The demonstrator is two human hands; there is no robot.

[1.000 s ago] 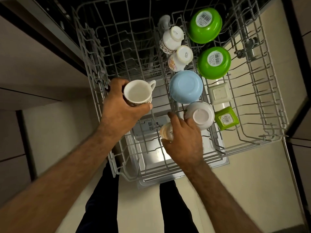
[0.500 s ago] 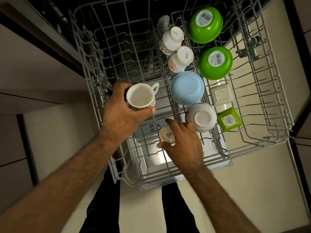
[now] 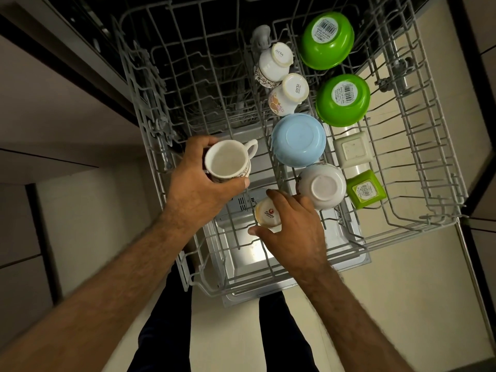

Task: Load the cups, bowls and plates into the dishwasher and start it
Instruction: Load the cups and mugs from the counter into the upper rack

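Observation:
The grey wire upper rack (image 3: 150, 124) of the dishwasher is pulled out below me. My left hand (image 3: 196, 183) grips a white patterned cup (image 3: 228, 162), mouth up, over the rack's left half. My right hand (image 3: 292, 229) holds a small upturned cup (image 3: 268, 214) with a printed base, down among the rack's front tines. Upside down in the rack sit two white cups (image 3: 276, 63), two green bowls (image 3: 326, 40), a light blue bowl (image 3: 299, 139), a white bowl (image 3: 322, 185), a square white dish (image 3: 353, 150) and a square green dish (image 3: 365, 189).
The open dishwasher door (image 3: 241, 253) lies under the rack, shiny metal. The dark dishwasher cavity (image 3: 188, 22) is at the top. Cabinet fronts (image 3: 40, 124) stand on the left. My legs (image 3: 166, 323) stand on the beige floor (image 3: 402, 277).
My right hand has turned the small cup so its printed base shows more, lowering it among the tines. My left hand with the white cup has barely moved.

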